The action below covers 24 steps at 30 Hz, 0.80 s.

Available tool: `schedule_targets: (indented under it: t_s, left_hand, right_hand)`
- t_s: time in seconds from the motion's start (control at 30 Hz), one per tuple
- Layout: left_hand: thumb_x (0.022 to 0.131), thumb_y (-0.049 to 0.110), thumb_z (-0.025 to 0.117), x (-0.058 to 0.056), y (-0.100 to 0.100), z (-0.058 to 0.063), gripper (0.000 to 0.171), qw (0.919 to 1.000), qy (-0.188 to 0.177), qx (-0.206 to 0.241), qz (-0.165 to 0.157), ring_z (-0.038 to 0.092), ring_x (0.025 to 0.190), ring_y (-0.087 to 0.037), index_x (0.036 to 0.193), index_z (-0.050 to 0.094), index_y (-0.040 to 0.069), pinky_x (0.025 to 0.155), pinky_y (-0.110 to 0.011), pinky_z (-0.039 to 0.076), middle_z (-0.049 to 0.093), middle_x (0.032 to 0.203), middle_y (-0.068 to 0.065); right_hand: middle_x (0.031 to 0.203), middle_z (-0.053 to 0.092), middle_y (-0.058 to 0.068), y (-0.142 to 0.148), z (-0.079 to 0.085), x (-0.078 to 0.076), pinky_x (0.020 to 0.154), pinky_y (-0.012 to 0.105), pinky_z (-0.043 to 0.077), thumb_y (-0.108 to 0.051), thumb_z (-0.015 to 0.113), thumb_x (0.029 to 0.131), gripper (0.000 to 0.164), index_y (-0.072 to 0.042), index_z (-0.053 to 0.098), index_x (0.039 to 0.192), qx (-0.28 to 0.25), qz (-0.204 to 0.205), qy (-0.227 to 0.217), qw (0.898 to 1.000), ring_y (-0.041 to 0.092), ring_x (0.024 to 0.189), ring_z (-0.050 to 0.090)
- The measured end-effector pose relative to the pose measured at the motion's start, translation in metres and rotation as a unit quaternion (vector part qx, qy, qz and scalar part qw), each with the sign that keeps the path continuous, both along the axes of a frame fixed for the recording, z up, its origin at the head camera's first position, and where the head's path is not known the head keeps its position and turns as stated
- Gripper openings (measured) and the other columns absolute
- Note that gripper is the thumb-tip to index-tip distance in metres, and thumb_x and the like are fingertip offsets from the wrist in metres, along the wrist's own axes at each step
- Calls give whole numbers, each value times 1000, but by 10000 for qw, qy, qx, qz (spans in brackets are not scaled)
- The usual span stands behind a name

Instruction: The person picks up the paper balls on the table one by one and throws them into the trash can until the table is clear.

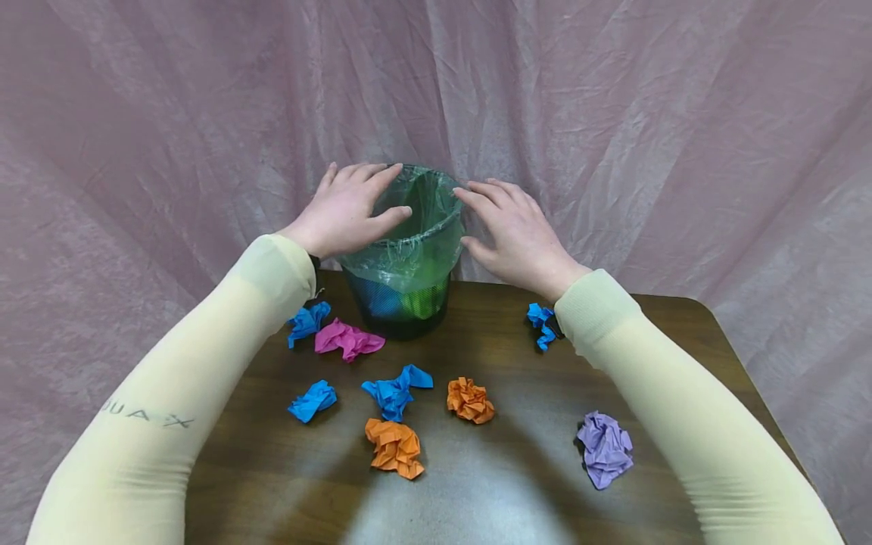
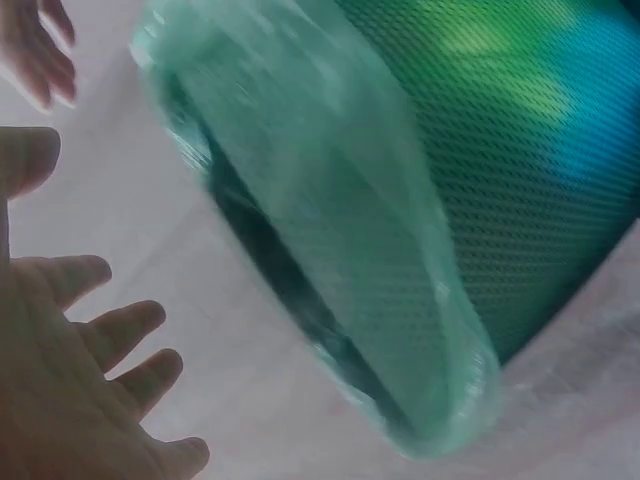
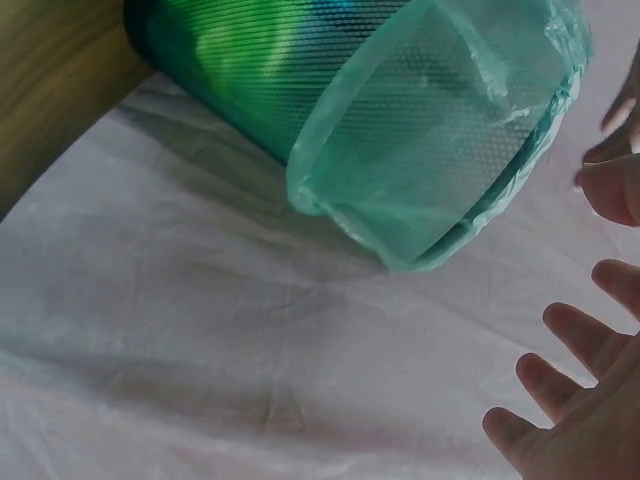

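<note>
At the table's far side stands a dark mesh wastebasket (image 1: pixel 388 310). A thin green plastic bag (image 1: pixel 409 265) lines it and folds down over the rim. Blue and yellow-green colours show through the mesh (image 2: pixel 500 90). My left hand (image 1: pixel 350 208) is over the rim's left side, fingers spread and holding nothing. On the right side, my right hand (image 1: pixel 514 231) is also spread, with nothing in it. Both wrist views show the left fingers (image 2: pixel 130 335) and the right fingers (image 3: pixel 570 330) apart from the bag.
Crumpled papers lie on the brown table (image 1: pixel 504 484): several blue ones, among them one (image 1: pixel 398 392) in the middle, a pink one (image 1: pixel 347 339), orange ones (image 1: pixel 470 400) (image 1: pixel 395 448) and a purple one (image 1: pixel 605 449). A pink curtain (image 1: pixel 579 91) hangs behind.
</note>
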State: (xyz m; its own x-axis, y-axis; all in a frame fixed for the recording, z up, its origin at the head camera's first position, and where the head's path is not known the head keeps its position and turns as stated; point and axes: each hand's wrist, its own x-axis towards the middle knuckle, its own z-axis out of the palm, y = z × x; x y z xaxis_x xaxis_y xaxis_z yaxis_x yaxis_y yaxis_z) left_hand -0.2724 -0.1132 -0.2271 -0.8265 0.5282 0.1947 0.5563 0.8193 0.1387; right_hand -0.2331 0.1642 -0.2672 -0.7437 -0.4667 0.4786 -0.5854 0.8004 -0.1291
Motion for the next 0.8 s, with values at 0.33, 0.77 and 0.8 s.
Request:
schedule_targets:
  t_s: [0.33, 0.77, 0.8]
  left_hand:
    - [103, 60, 46, 36, 32, 1, 75, 9933, 669, -24, -943, 20, 154, -32, 164, 28, 19, 123, -57, 0, 32, 164, -10]
    - [102, 57, 51, 89, 81, -44, 75, 9708, 871, -45, -2235, 22, 153, -27, 163, 29, 21, 124, -54, 3, 33, 164, -6]
    - [102, 58, 51, 93, 84, -51, 75, 9693, 852, -68, -2304, 21, 153, -27, 164, 28, 21, 124, -54, 3, 33, 165, -5]
  right_hand:
    - [157, 43, 13, 36, -7, 9, 120, 58, 22, -30, 69, 97, 65, -15, 45, 156, 224, -167, -150, 9995, 38, 147, 31]
    - [157, 42, 15, 84, -46, 46, 117, 63, 23, -30, 74, 94, 70, -14, 45, 156, 410, -149, -425, 9981, 43, 146, 33]
    - [157, 42, 15, 88, -51, 52, 117, 63, 23, -30, 74, 94, 70, -14, 44, 156, 417, -158, -483, 9978, 43, 146, 32]
